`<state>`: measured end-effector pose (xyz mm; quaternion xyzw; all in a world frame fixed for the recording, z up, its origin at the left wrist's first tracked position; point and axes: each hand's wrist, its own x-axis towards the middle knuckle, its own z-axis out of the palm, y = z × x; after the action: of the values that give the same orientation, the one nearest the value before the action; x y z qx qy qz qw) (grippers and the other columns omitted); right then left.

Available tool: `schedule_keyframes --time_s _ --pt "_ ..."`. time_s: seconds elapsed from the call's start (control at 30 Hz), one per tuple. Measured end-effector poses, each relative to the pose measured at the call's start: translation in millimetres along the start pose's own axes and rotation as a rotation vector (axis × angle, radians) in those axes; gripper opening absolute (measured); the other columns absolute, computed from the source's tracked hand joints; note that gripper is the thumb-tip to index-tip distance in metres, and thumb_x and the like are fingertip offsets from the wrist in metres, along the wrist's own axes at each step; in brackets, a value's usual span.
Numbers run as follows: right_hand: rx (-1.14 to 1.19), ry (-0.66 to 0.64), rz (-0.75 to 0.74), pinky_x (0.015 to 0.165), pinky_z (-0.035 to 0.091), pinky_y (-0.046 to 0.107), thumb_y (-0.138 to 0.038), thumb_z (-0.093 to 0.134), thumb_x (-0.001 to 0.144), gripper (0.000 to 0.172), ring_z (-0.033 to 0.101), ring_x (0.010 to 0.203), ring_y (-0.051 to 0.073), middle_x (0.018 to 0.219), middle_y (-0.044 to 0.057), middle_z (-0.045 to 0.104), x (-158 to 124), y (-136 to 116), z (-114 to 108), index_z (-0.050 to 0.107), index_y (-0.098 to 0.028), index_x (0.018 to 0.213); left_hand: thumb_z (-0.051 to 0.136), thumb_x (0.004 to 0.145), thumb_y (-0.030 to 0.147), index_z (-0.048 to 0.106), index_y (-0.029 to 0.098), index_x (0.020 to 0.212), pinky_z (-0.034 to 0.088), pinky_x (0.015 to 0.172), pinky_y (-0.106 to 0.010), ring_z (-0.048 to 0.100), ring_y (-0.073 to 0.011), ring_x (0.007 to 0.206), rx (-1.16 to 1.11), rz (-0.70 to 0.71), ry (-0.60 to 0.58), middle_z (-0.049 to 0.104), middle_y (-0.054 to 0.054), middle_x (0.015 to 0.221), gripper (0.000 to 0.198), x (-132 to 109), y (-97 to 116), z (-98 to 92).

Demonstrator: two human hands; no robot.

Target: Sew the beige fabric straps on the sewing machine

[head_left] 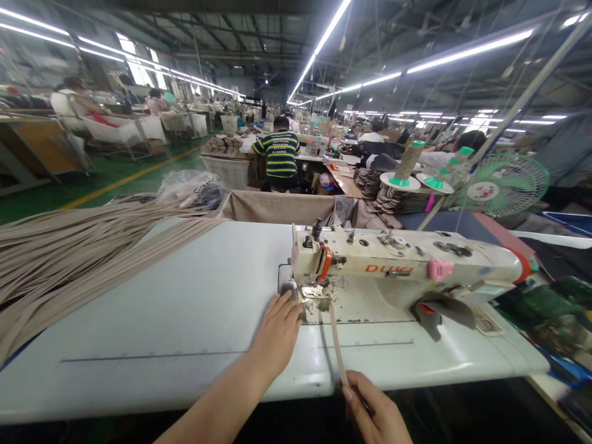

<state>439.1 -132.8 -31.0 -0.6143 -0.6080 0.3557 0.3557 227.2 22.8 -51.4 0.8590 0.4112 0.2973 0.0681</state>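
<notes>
A cream sewing machine (407, 262) stands on a white table (161, 320). A narrow beige strip (337, 348) runs from under its presser foot (314, 291) toward me. My left hand (276, 333) lies on the table just left of the presser foot, fingers stretched toward it. My right hand (377, 413) is at the table's front edge, fingers pinched on the near end of the strip.
A big heap of beige strips (78, 259) covers the table's left side. Thread cones (407, 163) and a green fan (502, 185) stand behind the machine. A person in a striped shirt (277, 154) sits ahead; other workers are at far tables.
</notes>
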Motion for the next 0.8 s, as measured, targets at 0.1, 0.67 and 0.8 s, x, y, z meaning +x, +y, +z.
schedule_keyframes --time_s 0.1,0.67,0.8 --pt "-0.01 0.013 0.009 0.065 0.049 0.021 -0.054 0.05 0.104 0.034 0.059 0.07 0.017 0.076 0.0 0.062 0.5 -1.2 0.8 0.065 -0.025 0.097 0.05 0.1 0.016 0.057 0.02 0.129 0.033 0.125 -0.061 0.042 -0.03 0.147 0.019 -0.029 -0.039 0.062 -0.007 0.141 0.029 3.4 -0.4 -3.2" --pt "-0.011 0.025 -0.023 0.081 0.053 0.026 -0.053 0.047 0.104 0.045 0.067 0.08 0.02 0.086 0.002 0.07 25.0 -8.9 23.1 0.057 -0.025 0.138 0.056 0.09 0.011 0.062 0.015 0.122 0.037 0.123 -0.048 0.049 -0.0261 0.138 -0.238 -0.196 -0.085 0.061 -0.013 0.139 0.033 39.9 -51.2 14.0" --pt "-0.053 0.019 -0.067 0.081 0.055 0.027 -0.046 0.046 0.103 0.052 0.068 0.08 0.02 0.09 0.003 0.071 39.3 -10.8 37.8 0.046 -0.027 0.152 0.057 0.088 0.013 0.063 0.016 0.129 0.036 0.123 -0.048 0.047 -0.0274 0.141 -0.222 -0.212 -0.103 0.06 -0.012 0.143 0.042 74.2 -70.8 16.5"
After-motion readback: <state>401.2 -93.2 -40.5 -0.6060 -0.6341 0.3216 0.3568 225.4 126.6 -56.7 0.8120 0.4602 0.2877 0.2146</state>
